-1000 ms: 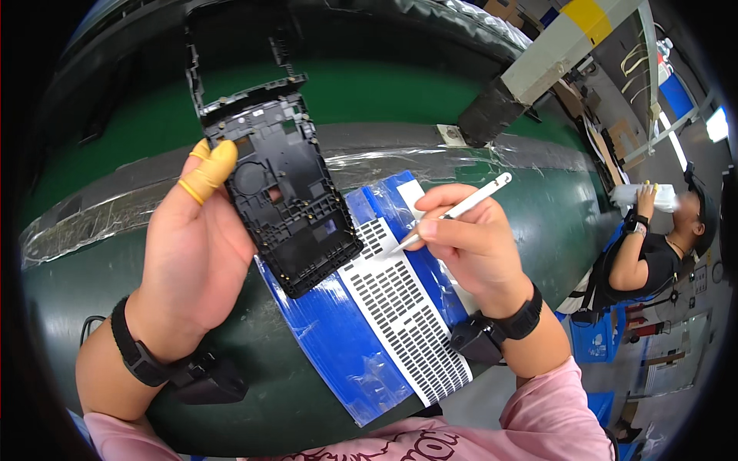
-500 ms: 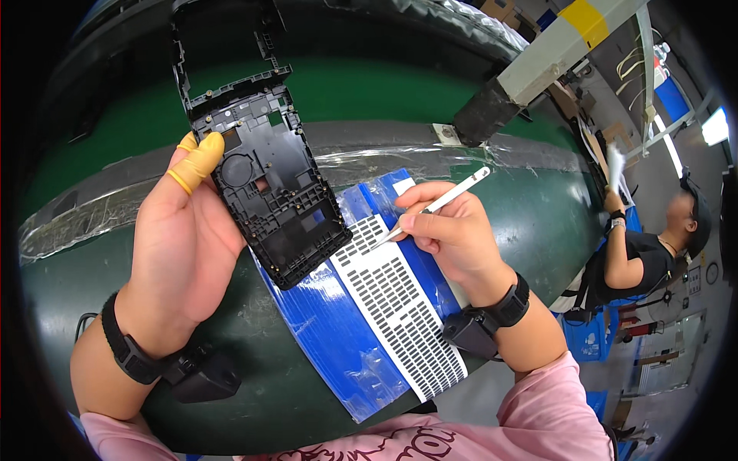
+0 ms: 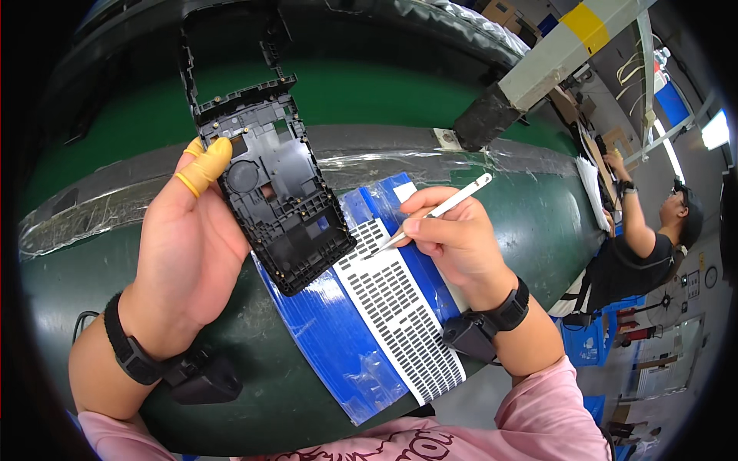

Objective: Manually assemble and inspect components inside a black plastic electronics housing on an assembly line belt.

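Observation:
My left hand [image 3: 188,238], with yellow finger cots on the thumb and a finger, grips a black plastic housing [image 3: 284,192] by its left edge. The housing is tilted, its ribbed inside facing me, and an open frame extends from its far end. In my right hand [image 3: 453,234] white tweezers [image 3: 442,209] are held like a pen. Their tip touches or hovers just over a white sheet of small black rectangular stickers [image 3: 384,300]; I cannot tell which. Several stickers are gone from a band near the tip. The sheet lies on a blue taped board [image 3: 330,346].
The board rests on a dark green table [image 3: 530,215]. Beyond it runs a grey strip covered in clear film [image 3: 384,146], then a green surface. A metal post [image 3: 530,69] stands at the far right. A co-worker in black [image 3: 646,253] works at the right with white sheets.
The tweezers' tip has moved slightly left and nearer me over the sticker sheet. My left hand and the housing have shifted a little right and nearer. The co-worker's arm has moved.

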A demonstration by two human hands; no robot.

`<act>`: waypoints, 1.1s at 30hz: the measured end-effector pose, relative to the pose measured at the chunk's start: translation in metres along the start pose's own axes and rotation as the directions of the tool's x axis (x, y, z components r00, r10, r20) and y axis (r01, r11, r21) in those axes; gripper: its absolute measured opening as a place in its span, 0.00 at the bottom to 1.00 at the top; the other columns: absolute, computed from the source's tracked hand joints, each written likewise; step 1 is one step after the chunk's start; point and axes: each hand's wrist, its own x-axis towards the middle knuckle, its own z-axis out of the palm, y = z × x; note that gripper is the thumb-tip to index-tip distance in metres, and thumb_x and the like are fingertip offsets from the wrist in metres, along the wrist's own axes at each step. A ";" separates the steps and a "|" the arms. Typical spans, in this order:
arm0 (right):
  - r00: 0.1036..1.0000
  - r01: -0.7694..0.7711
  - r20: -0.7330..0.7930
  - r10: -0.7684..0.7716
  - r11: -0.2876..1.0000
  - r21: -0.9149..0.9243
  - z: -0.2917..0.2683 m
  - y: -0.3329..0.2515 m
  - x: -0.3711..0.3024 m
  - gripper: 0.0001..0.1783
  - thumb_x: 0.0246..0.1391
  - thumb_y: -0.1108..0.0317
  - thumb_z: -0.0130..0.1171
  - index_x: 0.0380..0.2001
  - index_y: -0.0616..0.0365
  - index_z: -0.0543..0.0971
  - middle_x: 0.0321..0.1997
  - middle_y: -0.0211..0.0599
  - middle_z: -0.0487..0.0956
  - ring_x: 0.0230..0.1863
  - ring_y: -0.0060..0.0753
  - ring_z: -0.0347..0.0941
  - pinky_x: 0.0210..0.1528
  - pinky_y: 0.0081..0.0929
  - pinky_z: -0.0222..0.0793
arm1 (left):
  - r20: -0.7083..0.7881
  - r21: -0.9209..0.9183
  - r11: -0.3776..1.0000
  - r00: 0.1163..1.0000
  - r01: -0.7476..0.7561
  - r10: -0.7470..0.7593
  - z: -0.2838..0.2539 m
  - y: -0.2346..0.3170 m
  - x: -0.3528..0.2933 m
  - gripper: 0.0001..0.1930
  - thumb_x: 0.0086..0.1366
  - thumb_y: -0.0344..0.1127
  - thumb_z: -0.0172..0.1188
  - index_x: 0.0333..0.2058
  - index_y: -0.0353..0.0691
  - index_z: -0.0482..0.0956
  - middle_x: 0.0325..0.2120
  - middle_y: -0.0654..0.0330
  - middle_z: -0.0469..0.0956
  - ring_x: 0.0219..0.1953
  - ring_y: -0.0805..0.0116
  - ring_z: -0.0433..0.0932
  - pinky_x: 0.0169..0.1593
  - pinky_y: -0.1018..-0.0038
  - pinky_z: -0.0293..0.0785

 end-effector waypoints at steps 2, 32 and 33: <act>0.997 0.017 0.071 -0.029 0.986 0.168 0.001 -0.011 -0.007 0.11 0.40 0.82 0.54 0.32 0.67 0.72 0.23 0.41 0.75 0.22 0.22 0.71 0.17 0.10 0.53 | -0.024 -0.021 1.000 1.000 0.015 -0.015 0.004 -0.001 -0.001 0.14 0.63 0.38 0.39 0.46 0.40 0.62 0.43 0.59 0.68 0.39 0.69 0.69 0.45 0.70 0.67; 0.971 0.212 0.088 -0.224 0.969 0.128 0.050 -0.013 -0.019 0.12 0.43 0.82 0.55 0.35 0.69 0.71 0.30 0.40 0.75 0.33 0.26 0.73 0.38 0.20 0.69 | 0.116 -0.021 0.975 0.970 0.220 -0.216 0.022 -0.016 -0.028 0.19 0.63 0.38 0.41 0.52 0.43 0.55 0.46 0.59 0.65 0.45 0.67 0.68 0.47 0.69 0.67; 0.970 0.214 0.086 -0.225 0.969 0.125 0.051 -0.013 -0.019 0.12 0.43 0.82 0.55 0.35 0.69 0.71 0.31 0.39 0.75 0.33 0.26 0.73 0.38 0.20 0.70 | 0.110 -0.021 0.975 0.970 0.222 -0.218 0.022 -0.016 -0.029 0.19 0.63 0.38 0.41 0.52 0.43 0.55 0.46 0.59 0.65 0.45 0.66 0.68 0.47 0.69 0.67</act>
